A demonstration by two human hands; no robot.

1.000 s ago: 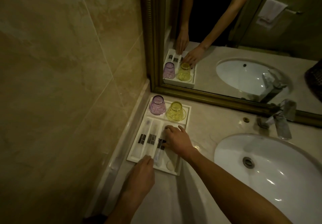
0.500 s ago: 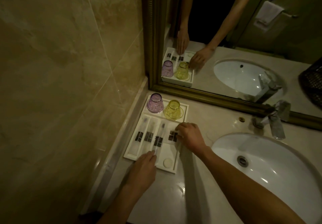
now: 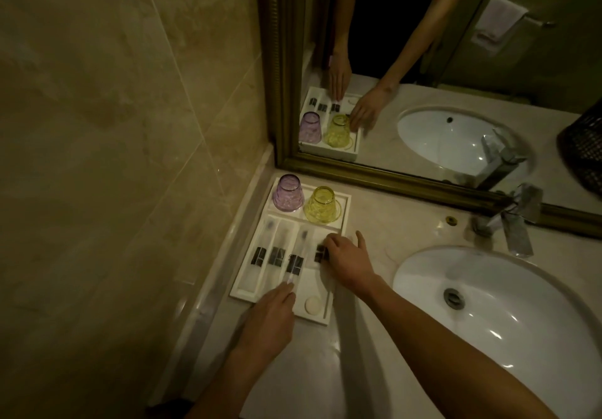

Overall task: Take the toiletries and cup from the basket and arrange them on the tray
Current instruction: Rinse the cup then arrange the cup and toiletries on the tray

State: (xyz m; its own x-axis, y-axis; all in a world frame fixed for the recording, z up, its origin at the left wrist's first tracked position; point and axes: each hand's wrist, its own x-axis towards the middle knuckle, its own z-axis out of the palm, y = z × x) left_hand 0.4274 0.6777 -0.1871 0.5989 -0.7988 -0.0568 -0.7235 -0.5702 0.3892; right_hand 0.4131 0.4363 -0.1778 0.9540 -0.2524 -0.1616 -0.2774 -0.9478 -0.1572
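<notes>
A white tray lies on the counter against the left wall. At its far end stand a purple cup and a yellow cup, both upside down. Three long wrapped toiletry packets with dark labels lie in its slots. My left hand rests at the tray's near edge, its fingertips touching the end of the third packet. My right hand lies over the tray's right side, fingers on a fourth dark-labelled packet. A small round soap sits in the near right compartment.
A white oval sink fills the right of the marble counter, with a chrome faucet behind it. A gold-framed mirror runs along the back. A dark woven basket shows in the mirror at far right.
My right hand has shifted slightly back onto the fourth packet at the tray's right side. My left hand has stayed at the near end of the third packet.
</notes>
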